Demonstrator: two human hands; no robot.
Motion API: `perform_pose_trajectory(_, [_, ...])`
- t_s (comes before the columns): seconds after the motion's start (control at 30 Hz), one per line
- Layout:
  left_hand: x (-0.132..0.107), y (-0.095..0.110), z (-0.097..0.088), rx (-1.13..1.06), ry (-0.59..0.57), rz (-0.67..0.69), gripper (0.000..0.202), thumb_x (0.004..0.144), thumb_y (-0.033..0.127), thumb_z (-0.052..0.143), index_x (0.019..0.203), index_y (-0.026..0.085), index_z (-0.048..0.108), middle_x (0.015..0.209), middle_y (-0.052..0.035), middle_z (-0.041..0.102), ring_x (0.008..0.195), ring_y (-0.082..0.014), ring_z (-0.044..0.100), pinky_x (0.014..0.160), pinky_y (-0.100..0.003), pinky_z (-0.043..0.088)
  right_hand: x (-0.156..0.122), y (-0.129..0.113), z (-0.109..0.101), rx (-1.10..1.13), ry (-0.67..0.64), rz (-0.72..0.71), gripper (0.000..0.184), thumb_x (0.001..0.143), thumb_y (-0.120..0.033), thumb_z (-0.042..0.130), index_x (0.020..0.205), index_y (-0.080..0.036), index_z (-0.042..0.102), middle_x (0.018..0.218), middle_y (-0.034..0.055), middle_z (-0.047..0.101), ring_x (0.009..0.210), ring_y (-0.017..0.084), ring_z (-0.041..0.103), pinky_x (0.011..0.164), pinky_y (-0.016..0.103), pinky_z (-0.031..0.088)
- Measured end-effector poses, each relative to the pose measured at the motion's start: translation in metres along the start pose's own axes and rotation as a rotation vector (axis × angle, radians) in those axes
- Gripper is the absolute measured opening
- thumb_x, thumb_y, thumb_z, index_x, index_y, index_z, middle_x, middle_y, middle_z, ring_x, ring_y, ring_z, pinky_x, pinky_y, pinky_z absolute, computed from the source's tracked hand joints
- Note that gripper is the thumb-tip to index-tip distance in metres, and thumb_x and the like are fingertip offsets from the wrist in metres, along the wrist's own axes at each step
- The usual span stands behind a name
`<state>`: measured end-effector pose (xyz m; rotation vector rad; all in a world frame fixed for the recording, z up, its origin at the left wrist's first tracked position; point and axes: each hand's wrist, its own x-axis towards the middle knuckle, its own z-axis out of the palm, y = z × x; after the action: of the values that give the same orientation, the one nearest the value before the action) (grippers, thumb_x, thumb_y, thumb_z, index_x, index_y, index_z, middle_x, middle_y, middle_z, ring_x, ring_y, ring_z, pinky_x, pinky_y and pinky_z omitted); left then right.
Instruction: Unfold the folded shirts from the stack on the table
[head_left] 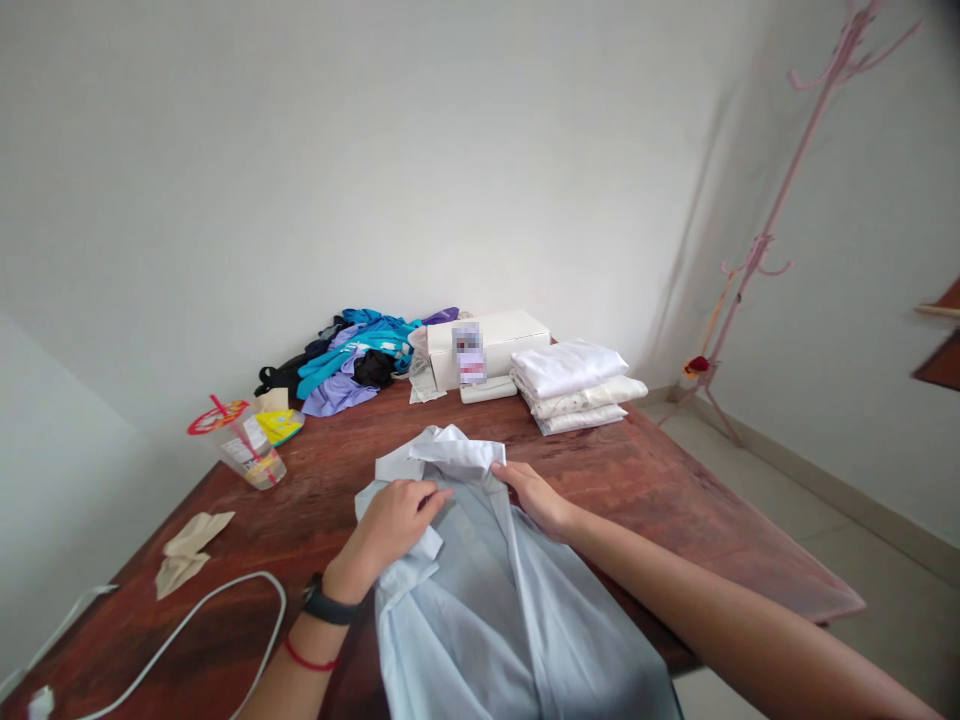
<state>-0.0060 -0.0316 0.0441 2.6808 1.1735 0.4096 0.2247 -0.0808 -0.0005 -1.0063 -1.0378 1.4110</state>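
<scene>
A pale grey-blue shirt [480, 610] lies on the wooden table with its collar [457, 455] at the far end and its lower part running toward me past the near edge. My right hand [529, 490] pinches the right end of the collar between thumb and fingers. On the shirt's left side, just below the collar, my left hand [397, 515] has its fingers curled onto the fabric, with the thumb pointing inward; its fingertips are partly hidden. A fold of cloth sticks out under the left wrist.
Folded white clothes [574, 370] are stacked at the back right, beside a white box [495, 340]. Crumpled clothes [352, 355] lie back left. A plastic cup [251, 455], a yellow packet [281, 427], a napkin [189, 550] and a white cable [202, 600] occupy the table's [720, 530] left side.
</scene>
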Motion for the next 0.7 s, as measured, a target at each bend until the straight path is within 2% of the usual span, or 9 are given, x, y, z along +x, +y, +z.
perform_pose_trajectory(0.13, [-0.038,-0.008,-0.028,0.014,0.159,-0.015,0.05,0.104,0.043,0.039,0.062,0.019,0.053,0.064,-0.0016,0.056,0.066,-0.016,0.057,0.066,-0.026,0.038,-0.004,-0.007,0.004,0.097,0.019,0.043,0.039,0.08,-0.054,0.068,0.087,-0.016,0.072,0.085,0.0046,0.073,0.085,0.023,0.065,0.087,0.037,0.048])
perform_pose_trajectory(0.2, [-0.066,-0.018,-0.043,0.023,0.26,-0.062,0.051,0.103,0.045,0.039,0.061,0.02,0.052,0.062,-0.0004,0.052,0.064,-0.0157,0.054,0.067,-0.026,0.04,-0.006,-0.01,0.006,0.119,0.024,0.046,0.036,0.082,-0.052,0.067,0.087,-0.017,0.072,0.086,0.0042,0.073,0.084,0.023,0.065,0.084,0.036,0.049])
perform_pose_trajectory(0.27, [-0.099,-0.029,-0.057,0.06,0.309,-0.151,0.052,0.101,0.047,0.04,0.057,0.02,0.05,0.059,-0.0002,0.051,0.062,-0.0161,0.054,0.066,-0.026,0.042,-0.007,-0.011,0.006,0.138,0.022,0.043,0.034,0.083,-0.05,0.066,0.09,-0.017,0.073,0.089,0.0048,0.074,0.088,0.024,0.067,0.083,0.036,0.051])
perform_pose_trajectory(0.37, [-0.151,-0.045,-0.068,0.144,0.272,-0.383,0.052,0.096,0.053,0.045,0.059,0.021,0.059,0.062,-0.002,0.061,0.065,-0.0189,0.062,0.065,-0.027,0.046,-0.006,-0.011,0.006,0.159,0.018,0.036,0.032,0.084,-0.049,0.064,0.091,-0.019,0.072,0.092,0.0058,0.075,0.096,0.027,0.068,0.087,0.039,0.052])
perform_pose_trajectory(0.43, [-0.183,-0.047,-0.067,0.166,0.223,-0.528,0.05,0.093,0.056,0.048,0.061,0.022,0.064,0.066,-0.0022,0.066,0.063,-0.0199,0.066,0.06,-0.026,0.047,-0.005,-0.01,0.007,0.17,0.018,0.036,0.031,0.083,-0.048,0.063,0.092,-0.019,0.072,0.092,0.0062,0.075,0.099,0.027,0.069,0.089,0.04,0.052])
perform_pose_trajectory(0.5, [-0.205,-0.038,-0.061,0.172,0.273,-0.608,0.045,0.092,0.058,0.051,0.07,0.023,0.068,0.073,-0.0021,0.069,0.064,-0.0206,0.068,0.056,-0.026,0.048,-0.005,-0.01,0.007,0.192,0.021,0.042,0.03,0.083,-0.046,0.062,0.093,-0.019,0.071,0.093,0.007,0.076,0.1,0.027,0.069,0.092,0.04,0.052])
perform_pose_trajectory(0.57, [-0.215,-0.017,-0.049,0.146,0.388,-0.583,0.039,0.091,0.058,0.052,0.082,0.024,0.07,0.084,-0.0027,0.073,0.072,-0.0218,0.07,0.061,-0.027,0.052,-0.005,-0.011,0.009,0.226,0.025,0.046,0.03,0.082,-0.044,0.06,0.094,-0.018,0.071,0.095,0.008,0.076,0.103,0.027,0.069,0.095,0.04,0.051])
perform_pose_trajectory(0.63, [-0.21,0.01,-0.034,0.074,0.468,-0.453,0.036,0.094,0.056,0.051,0.09,0.025,0.069,0.096,-0.0039,0.074,0.086,-0.0228,0.071,0.074,-0.028,0.057,-0.006,-0.015,0.01,0.261,0.027,0.04,0.029,0.082,-0.042,0.06,0.094,-0.018,0.071,0.095,0.0089,0.077,0.107,0.028,0.069,0.098,0.041,0.051])
perform_pose_trajectory(0.7, [-0.195,0.039,-0.018,0.003,0.439,-0.295,0.03,0.097,0.049,0.051,0.098,0.026,0.07,0.11,-0.0051,0.072,0.102,-0.0231,0.069,0.089,-0.031,0.056,-0.007,-0.018,0.011,0.285,0.027,0.032,0.028,0.083,-0.04,0.059,0.096,-0.018,0.071,0.095,0.0097,0.077,0.109,0.029,0.069,0.098,0.042,0.052])
